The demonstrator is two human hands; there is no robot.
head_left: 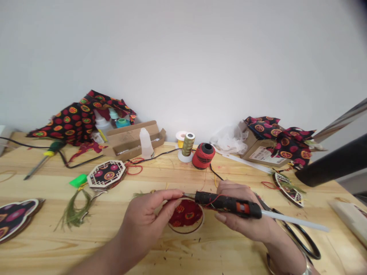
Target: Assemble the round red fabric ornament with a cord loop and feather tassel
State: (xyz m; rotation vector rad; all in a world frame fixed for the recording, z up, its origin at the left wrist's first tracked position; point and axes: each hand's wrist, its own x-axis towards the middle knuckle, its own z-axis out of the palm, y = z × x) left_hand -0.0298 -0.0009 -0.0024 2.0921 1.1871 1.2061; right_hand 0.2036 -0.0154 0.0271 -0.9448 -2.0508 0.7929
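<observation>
My right hand [241,217] grips a black hot glue gun [223,204], with a white glue stick [295,219] poking out of its back end. The gun's nozzle points left, toward my left fingertips. My left hand [151,214] is closed in a pinch, thumb and forefinger together at the upper edge of a round frame [186,232]. Dark red patterned fabric [187,217] lies inside that frame, reaching short of its lower rim. What exactly sits between the left fingertips is hidden.
Behind stand a red thread spool [203,156], an olive thread cone [188,144] and a cardboard box [123,143]. An octagonal ornament [106,175] and a screwdriver [43,162] lie left. Black-handled scissors [304,240] rest under my right forearm. A black pole [332,160] slants at the right.
</observation>
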